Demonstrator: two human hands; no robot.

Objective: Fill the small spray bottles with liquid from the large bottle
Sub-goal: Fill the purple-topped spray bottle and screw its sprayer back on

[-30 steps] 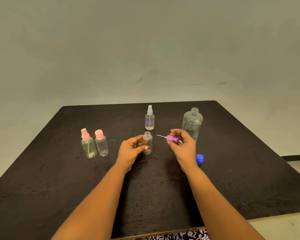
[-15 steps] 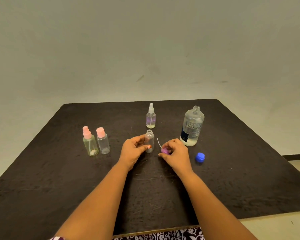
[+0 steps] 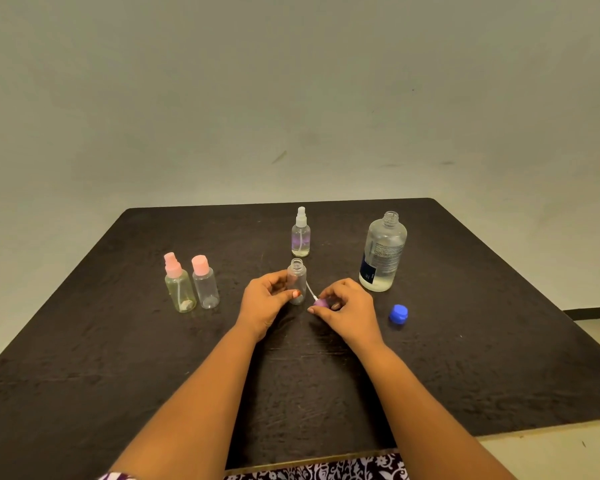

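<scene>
**A:** Where is the uncapped small bottle (image 3: 297,282)?

**B:** It stands upright on the dark table (image 3: 118,358), about mid-table, with its neck open. The left hand (image 3: 262,303) grasps it. The thumb lies across the near side of the body and the fingers curl round behind it.

**A:** And the right hand (image 3: 347,310)?

**B:** It is low over the table, just right of that bottle. Its fingers are curled, pinching the purple spray head (image 3: 321,302). The thin white dip tube (image 3: 309,289) slants up and left from the head toward the bottle's side. I cannot tell whether the tube touches the bottle.

**A:** Where is the large bottle (image 3: 383,252)?

**B:** It stands upright, right of the hands and a little farther away. Its mouth is open and a shallow layer of clear liquid sits at the bottom. A blue cap (image 3: 398,313) lies on the table nearer than that bottle, right of the right hand and apart from it.

**A:** Any other small bottles?

**B:** Yes. A clear-topped spray bottle (image 3: 300,233) stands just beyond the held one, with a little liquid low in it. Well to the left, two stand side by side. One is a yellowish bottle with a pink sprayer (image 3: 179,284), and just right of it is a clear bottle with a pink cap (image 3: 205,284). Both hands are well apart from that pair.
</scene>
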